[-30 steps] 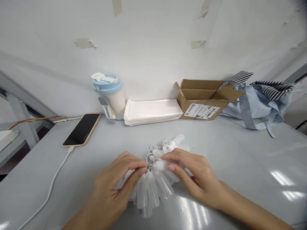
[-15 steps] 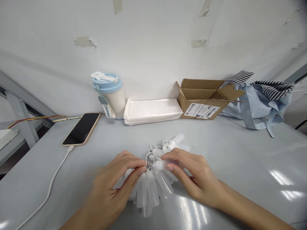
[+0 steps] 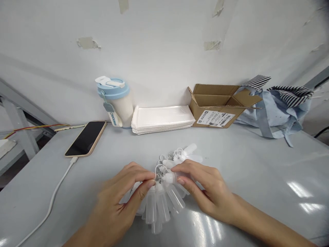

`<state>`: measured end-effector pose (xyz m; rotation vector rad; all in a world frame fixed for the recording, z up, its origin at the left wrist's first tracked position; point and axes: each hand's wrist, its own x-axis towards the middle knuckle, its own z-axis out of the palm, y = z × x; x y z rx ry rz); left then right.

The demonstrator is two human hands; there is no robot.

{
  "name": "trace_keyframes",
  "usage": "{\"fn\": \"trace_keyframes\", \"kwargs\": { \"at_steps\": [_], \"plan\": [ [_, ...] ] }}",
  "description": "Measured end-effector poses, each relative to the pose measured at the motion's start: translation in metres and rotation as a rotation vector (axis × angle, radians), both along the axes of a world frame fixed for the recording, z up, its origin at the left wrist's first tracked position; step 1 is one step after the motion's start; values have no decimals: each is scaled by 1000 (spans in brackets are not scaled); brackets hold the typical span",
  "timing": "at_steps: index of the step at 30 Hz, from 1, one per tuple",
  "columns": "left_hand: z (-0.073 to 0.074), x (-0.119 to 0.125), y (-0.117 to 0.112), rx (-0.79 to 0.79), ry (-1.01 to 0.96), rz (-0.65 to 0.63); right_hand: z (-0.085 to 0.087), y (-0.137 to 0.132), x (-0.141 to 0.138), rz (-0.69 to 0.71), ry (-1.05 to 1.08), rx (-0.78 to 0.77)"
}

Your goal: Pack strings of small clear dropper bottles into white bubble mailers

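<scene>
My right hand (image 3: 209,188) pinches a small clear plastic squeeze bottle (image 3: 169,177) between thumb and fingertips, its white nozzle end pointing left. Thumb and forefinger of my left hand (image 3: 125,197) are pressed together just left of that nozzle, on a tiny cap mostly hidden by the fingertips. A thin dark pin shows between cap and nozzle, which stand slightly apart. From the bottle's neck a white strap (image 3: 156,168) loops over to the left fingertips. Under and around both hands lies a fan of several similar bottles (image 3: 162,207), with more behind (image 3: 190,149).
A phone (image 3: 86,139) on a white cable (image 3: 55,192) lies at left. Along the wall stand a blue-lidded cup (image 3: 124,108), a stack of white trays (image 3: 163,116), an open cardboard box (image 3: 200,111) and a light-blue cloth bag (image 3: 280,116). The grey table (image 3: 257,164) reflects lights.
The whole view has shifted very slightly. Both hands keep the same grip, and the gap between cap and nozzle looks about the same.
</scene>
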<state>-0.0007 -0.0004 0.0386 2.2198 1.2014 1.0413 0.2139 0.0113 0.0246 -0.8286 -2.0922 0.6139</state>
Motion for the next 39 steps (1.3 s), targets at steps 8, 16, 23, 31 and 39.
{"fn": "trace_keyframes", "kwargs": {
  "at_steps": [8, 16, 23, 31, 39],
  "plan": [
    [0, 0, 1, -9, -25, -17, 0, -2, -1, -9, 9, 14],
    [1, 1, 0, -3, -34, -26, 1, -3, -1, 0, 21, 10],
    [0, -1, -1, 10, -31, -25, 0, -3, -2, -3, 32, 25],
    [1, 0, -1, 1, -36, -36, 1, -3, -1, -11, 15, 22],
    [2, 0, -1, 10, -30, -39, 1, -2, 0, -9, 1, 9]
  ]
}}
